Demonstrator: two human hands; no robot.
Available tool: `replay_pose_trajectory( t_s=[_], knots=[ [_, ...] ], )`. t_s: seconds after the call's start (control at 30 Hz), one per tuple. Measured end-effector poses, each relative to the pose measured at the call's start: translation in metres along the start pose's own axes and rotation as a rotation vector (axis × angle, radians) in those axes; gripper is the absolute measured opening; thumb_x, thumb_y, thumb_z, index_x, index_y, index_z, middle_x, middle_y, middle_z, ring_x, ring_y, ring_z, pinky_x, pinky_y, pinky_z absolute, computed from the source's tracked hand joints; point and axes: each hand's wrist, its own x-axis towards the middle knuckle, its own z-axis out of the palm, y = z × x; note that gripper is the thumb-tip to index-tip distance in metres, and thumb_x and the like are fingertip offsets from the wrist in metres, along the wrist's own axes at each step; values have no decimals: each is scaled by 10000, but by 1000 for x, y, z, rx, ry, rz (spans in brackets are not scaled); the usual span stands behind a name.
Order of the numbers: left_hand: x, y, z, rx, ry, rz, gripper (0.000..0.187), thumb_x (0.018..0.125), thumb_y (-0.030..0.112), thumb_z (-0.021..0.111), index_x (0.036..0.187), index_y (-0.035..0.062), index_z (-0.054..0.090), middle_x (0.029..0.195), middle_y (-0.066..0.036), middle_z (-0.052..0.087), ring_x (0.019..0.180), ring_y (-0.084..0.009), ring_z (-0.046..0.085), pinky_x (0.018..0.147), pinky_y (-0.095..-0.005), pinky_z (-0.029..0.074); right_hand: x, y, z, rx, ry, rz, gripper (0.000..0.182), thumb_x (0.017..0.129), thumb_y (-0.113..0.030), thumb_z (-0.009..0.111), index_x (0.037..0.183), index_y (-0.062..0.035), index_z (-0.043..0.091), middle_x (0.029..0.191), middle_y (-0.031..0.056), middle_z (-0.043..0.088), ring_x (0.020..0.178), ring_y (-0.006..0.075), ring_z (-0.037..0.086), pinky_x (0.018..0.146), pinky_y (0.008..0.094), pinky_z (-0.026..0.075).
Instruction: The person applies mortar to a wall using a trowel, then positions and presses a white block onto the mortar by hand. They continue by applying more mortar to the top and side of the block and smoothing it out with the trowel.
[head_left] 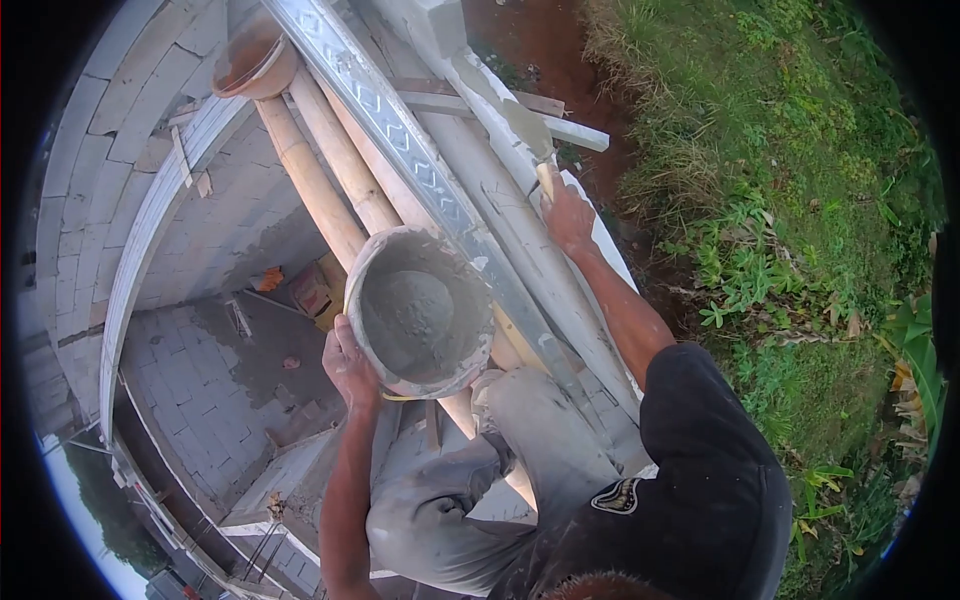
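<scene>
My left hand grips the rim of a mortar-crusted bucket on its near left side. Wet grey mortar lies inside, mounded in the middle. Out to the right, my right hand is closed around the pale handle of a trowel. The trowel's grey blade reaches forward over the white top edge of the wall. Between the bucket and that wall edge runs a long metal channel with a row of zigzag marks.
Bamboo poles extend forward beneath the bucket. A second, reddish-brown bowl rests at their far end. To the left, block walls drop to a lower room. Wooden strips cross the wall edge. Grass covers the ground far below right.
</scene>
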Motion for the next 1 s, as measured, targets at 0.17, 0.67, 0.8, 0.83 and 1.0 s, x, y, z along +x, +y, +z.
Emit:
replay_pose_trajectory(
  t_s=[0.17, 0.67, 0.8, 0.83, 1.0],
  knots=[
    [-10, 2, 0, -30, 18, -8, 491, 1051, 388, 444, 799, -10, 583, 716, -15, 547, 674, -105, 464, 655, -299, 422, -36, 18, 3, 49, 63, 35, 611, 930, -283, 607, 1480, -189, 358, 954, 192, 621, 746, 379, 672, 655, 498, 539],
    [-2, -13, 1, -74, 47, 16, 499, 1047, 386, 455, 764, -9, 567, 690, -27, 536, 649, -115, 461, 635, -315, 418, -55, 35, -1, -35, 10, 9, 696, 903, -255, 636, 1511, -258, 296, 957, 166, 602, 746, 371, 671, 655, 506, 535],
    [-1, -14, -1, -43, 17, 7, 509, 1043, 404, 455, 773, -9, 580, 689, -27, 538, 644, -116, 466, 633, -317, 421, -86, 43, -11, 28, 44, 130, 692, 896, -257, 640, 1505, -243, 312, 1004, 181, 628, 817, 376, 680, 717, 508, 538],
    [-3, -9, 0, -65, 10, -11, 512, 1040, 407, 458, 778, -14, 585, 687, -34, 537, 649, -118, 468, 641, -318, 421, -85, 48, -13, 42, 6, 127, 674, 899, -261, 637, 1498, -233, 329, 1019, 185, 638, 841, 379, 680, 730, 508, 538],
    [-2, -13, -3, -39, 53, -25, 509, 1038, 402, 461, 781, -20, 584, 687, -34, 538, 644, -120, 463, 632, -323, 417, -132, 53, -58, 778, 258, 37, 496, 947, -271, 603, 1367, -65, 437, 886, 110, 623, 729, 218, 646, 630, 360, 526]
  ],
)
